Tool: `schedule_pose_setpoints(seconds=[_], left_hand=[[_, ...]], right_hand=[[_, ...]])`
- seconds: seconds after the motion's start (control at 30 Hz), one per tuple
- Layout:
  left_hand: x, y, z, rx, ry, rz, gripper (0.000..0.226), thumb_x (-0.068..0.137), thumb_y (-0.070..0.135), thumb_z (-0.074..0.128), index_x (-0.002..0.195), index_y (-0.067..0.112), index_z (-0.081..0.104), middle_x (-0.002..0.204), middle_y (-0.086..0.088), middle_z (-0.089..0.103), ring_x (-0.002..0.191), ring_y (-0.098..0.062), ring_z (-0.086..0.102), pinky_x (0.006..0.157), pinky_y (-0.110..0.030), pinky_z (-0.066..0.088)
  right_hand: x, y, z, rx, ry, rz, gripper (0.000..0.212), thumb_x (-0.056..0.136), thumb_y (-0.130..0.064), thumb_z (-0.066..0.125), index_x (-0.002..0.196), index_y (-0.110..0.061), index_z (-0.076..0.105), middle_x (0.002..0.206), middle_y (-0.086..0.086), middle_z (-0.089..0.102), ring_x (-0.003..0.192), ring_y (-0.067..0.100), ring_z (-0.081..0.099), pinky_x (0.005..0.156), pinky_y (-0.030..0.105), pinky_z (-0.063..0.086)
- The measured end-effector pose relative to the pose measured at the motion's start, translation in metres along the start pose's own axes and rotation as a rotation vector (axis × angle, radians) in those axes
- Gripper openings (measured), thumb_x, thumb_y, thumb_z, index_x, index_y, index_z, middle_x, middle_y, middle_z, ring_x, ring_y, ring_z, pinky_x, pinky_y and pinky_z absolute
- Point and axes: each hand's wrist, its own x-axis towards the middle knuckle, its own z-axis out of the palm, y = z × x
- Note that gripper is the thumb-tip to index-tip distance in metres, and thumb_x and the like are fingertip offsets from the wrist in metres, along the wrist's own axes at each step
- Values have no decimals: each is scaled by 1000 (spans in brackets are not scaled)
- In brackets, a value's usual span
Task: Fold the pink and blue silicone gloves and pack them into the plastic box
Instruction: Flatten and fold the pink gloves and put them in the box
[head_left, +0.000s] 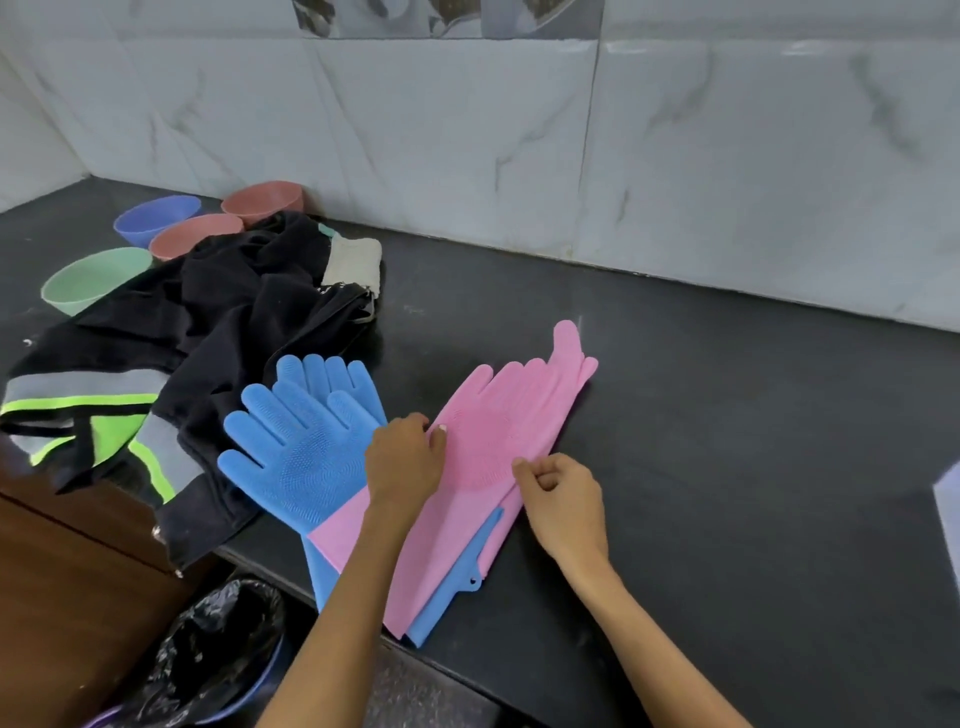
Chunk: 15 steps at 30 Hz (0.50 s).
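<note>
Pinching the unmarked pink gloves (511, 415) with left hand (405, 457) and right hand (561, 493).

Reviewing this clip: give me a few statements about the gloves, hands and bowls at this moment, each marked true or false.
1. Both hands are on the pink gloves. True: the left hand and the right hand rest on them.
2. The blue gloves lie to the right of the pink ones. False: they lie to the left.
3. The gloves lie on a dark counter. True.
4. The gloves are already folded. False: they lie flat at full length, fingers pointing toward the wall.
5. Four bowls sit at the far left of the counter. True.
6. All the bowls are pink. False: two are pink, one blue, one green.
</note>
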Motion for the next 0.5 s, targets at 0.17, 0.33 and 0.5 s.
schedule_pose_setpoints(seconds=[0.17, 0.33, 0.5], left_hand=[[8, -1, 1, -157, -127, 100, 35, 95, 33, 48, 69, 9, 49, 62, 0, 47, 59, -18, 45, 54, -29, 33], [-2, 11, 2, -334, -155, 206, 40, 97, 27, 47, 60, 18, 34, 57, 5, 37, 53, -11, 33, 51, -25, 26], [-29, 55, 24, -421, -180, 289, 34, 95, 27, 50, 65, 13, 45, 58, 6, 42, 52, -9, 34, 49, -22, 26]], right_hand=[[2, 3, -1, -6, 33, -27, 21, 92, -29, 55, 74, -18, 55, 66, -4, 61, 56, 5, 54, 48, 18, 37], [8, 15, -22, 88, 37, 5, 20, 94, -27, 47, 76, -19, 51, 74, 3, 64, 63, 19, 62, 51, 24, 45], [19, 42, -78, 131, 81, 117, 21, 96, -27, 47, 84, -11, 54, 74, 4, 62, 43, 8, 58, 51, 30, 54]])
